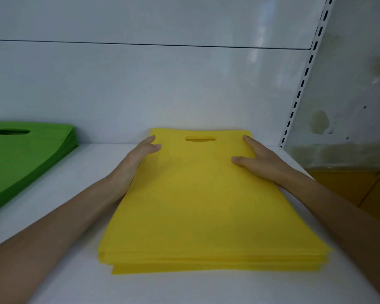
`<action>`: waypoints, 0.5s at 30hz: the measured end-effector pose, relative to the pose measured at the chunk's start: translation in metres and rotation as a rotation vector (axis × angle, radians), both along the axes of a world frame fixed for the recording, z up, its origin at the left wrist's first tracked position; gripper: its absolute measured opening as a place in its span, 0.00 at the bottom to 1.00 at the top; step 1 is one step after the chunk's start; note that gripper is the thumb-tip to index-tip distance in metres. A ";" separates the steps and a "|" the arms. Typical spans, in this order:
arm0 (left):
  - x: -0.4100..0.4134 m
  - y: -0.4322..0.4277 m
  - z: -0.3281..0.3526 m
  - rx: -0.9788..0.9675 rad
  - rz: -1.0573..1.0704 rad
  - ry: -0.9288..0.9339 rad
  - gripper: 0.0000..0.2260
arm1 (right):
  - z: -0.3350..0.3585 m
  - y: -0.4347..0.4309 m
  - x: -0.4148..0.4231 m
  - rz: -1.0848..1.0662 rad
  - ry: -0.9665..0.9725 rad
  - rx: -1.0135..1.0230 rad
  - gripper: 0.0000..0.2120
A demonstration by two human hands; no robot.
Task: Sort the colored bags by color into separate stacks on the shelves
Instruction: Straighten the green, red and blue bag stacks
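Far left: green stack point(20, 154) of bags lies flat on the white shelf point(75, 183), cut-out handle toward the back panel, edges fanned a little; well apart from the yellow.

Left hand point(136, 163): fingers straight and together, laid against the left edge of the yellow stack point(202, 205) near its far corner, thumb over the top bag; nothing gripped.

Yellow stack sits mid-shelf, handle slot point(200, 139) toward the back; near edge shows layers slightly stepped, the lowest poking out.

Right hand point(259, 161): flat on the top bag near the far right corner, fingers spread and straight; pressing, not pinching.

Further right: slotted upright point(303, 84) of the shelving, then a stained wall point(349, 106).

Step in hand, as I judge it: squaring the yellow stack. To do it well: press both sides inward at once with flat palms, so the thin bags slide rather than buckle; work along toward the near edge, where the offset is plainest; tap that edge flush last; only light downward pressure, or the top bag drags and skews; leave the gap to the green stack, so colours stay separate.
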State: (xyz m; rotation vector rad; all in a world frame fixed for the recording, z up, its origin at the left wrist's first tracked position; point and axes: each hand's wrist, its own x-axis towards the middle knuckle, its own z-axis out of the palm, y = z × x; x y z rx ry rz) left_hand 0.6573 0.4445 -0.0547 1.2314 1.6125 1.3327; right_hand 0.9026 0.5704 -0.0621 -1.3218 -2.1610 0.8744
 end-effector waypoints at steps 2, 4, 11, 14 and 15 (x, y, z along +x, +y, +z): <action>0.004 -0.002 -0.001 -0.048 -0.076 0.109 0.28 | -0.001 0.001 0.000 0.032 -0.031 0.011 0.33; 0.011 -0.005 0.000 -0.099 -0.013 0.152 0.34 | -0.003 0.002 -0.001 0.044 -0.034 0.002 0.31; 0.022 -0.028 0.005 -0.098 0.110 0.367 0.37 | 0.009 -0.004 0.016 0.085 0.317 -0.260 0.31; 0.008 -0.060 0.015 -0.166 0.205 0.530 0.32 | 0.018 -0.021 0.043 0.026 0.139 -0.219 0.30; 0.006 -0.074 0.017 -0.189 0.218 0.527 0.35 | 0.020 -0.029 0.053 -0.007 0.025 -0.163 0.30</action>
